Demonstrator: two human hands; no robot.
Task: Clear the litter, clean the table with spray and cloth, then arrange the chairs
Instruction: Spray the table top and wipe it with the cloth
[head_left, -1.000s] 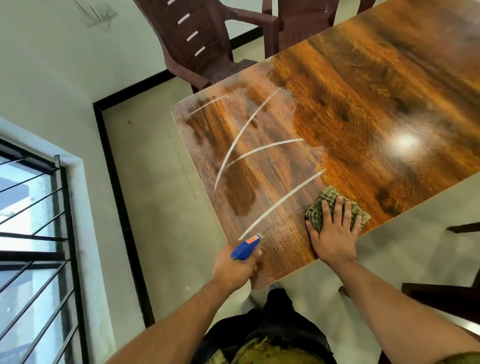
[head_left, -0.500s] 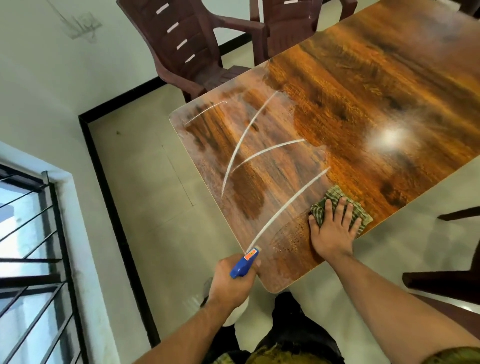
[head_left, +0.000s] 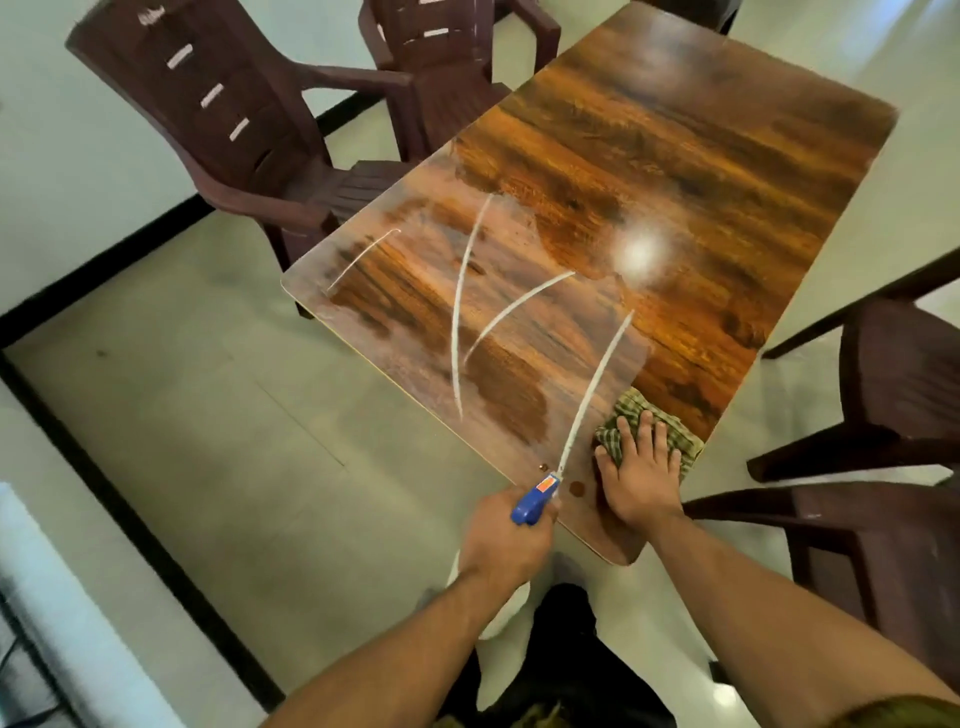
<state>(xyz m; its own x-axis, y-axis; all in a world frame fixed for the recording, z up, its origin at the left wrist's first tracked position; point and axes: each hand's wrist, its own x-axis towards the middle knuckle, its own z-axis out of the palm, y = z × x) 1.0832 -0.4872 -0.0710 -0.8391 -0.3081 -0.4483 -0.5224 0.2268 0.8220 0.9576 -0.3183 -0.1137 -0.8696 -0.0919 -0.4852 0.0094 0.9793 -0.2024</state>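
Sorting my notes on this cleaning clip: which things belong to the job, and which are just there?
Job: spray bottle in left hand; cloth under right hand; table; chairs.
Just there: floor; wall.

Orange-brown wood grain, green check, blue plastic.
Bench streaked white near its left edge; cloth green-checked; spray head blue, orange label; chairs dark maroon.

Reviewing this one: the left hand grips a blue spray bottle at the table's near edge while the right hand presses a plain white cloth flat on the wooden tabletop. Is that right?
Not quite: the cloth is wrong. The head view shows the right hand pressing a green checked cloth, not a plain white one, on the glossy wooden table. The rest holds: the left hand grips the blue spray bottle at the near edge.
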